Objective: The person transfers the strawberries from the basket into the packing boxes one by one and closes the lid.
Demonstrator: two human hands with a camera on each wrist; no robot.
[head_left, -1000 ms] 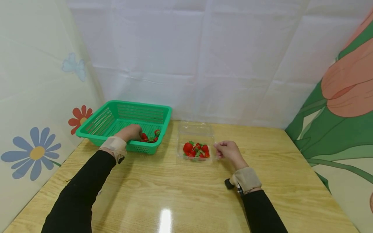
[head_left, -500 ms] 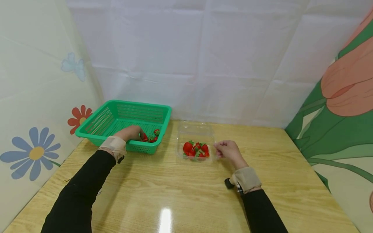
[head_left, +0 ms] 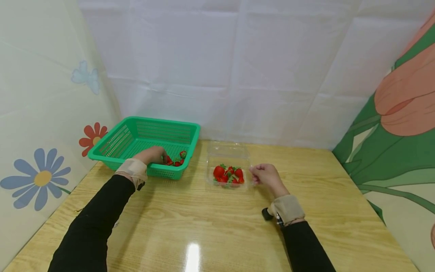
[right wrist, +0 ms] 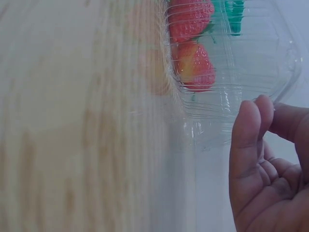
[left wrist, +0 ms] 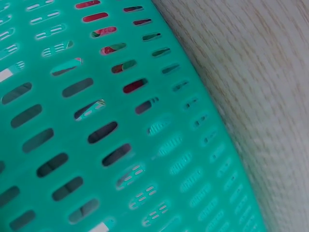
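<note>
My left hand (head_left: 153,154) reaches over the near rim into the green plastic basket (head_left: 159,122), its fingers bent down beside several strawberries (head_left: 177,163) in the right front corner. The rim hides its fingertips, so I cannot tell whether they grip a strawberry. In the left wrist view the slotted basket wall (left wrist: 159,145) covers the hand; bits of red show through the slots. A clear plastic clamshell box (head_left: 227,151) with its lid raised holds several strawberries (head_left: 228,175). My right hand (head_left: 266,176) pinches the box's right edge between thumb and fingers (right wrist: 248,116).
Both things stand on a wood-grain table (head_left: 204,219), the basket at the back left and the box right of it. A white cloth (head_left: 217,75) hangs behind them. Printed flower panels (head_left: 44,177) flank the table.
My left hand shifts slightly among the strawberries in the basket, and a few of them have moved a little. My right hand stays at the box's edge.
</note>
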